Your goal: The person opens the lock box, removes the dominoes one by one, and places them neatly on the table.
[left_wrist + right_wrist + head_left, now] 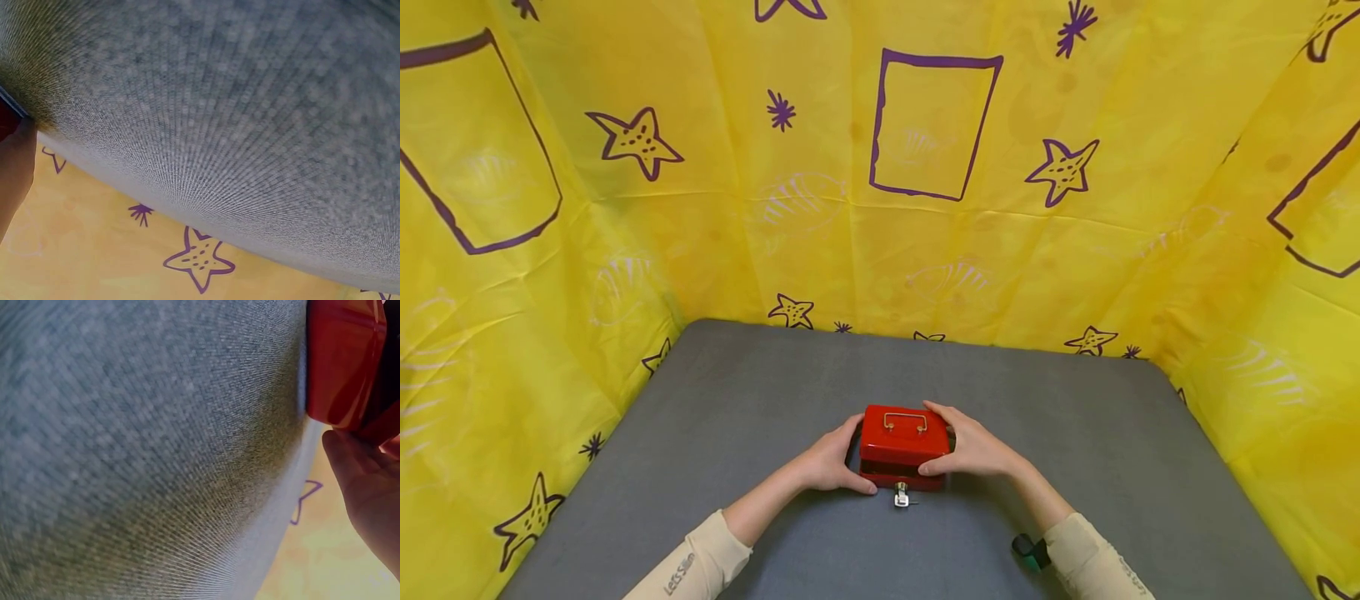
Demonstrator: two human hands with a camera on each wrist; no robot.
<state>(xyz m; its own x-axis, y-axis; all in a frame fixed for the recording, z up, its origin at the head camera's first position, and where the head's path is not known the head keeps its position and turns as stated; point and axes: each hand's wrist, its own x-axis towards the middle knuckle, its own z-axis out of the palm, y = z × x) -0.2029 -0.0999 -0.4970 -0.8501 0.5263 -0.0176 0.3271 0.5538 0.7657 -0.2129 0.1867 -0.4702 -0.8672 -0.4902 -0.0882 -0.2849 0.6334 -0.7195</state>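
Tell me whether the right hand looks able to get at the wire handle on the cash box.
Likely yes: the right hand grips the red cash box near the wire handle, which nothing covers, though the hand would probably have to loosen first.

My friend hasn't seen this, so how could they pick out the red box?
On the grey table before the yellow backdrop, look between the left hand and right hand. There sits the red box, lid ajar; its glossy red and metal handle set it apart from everything nearby.
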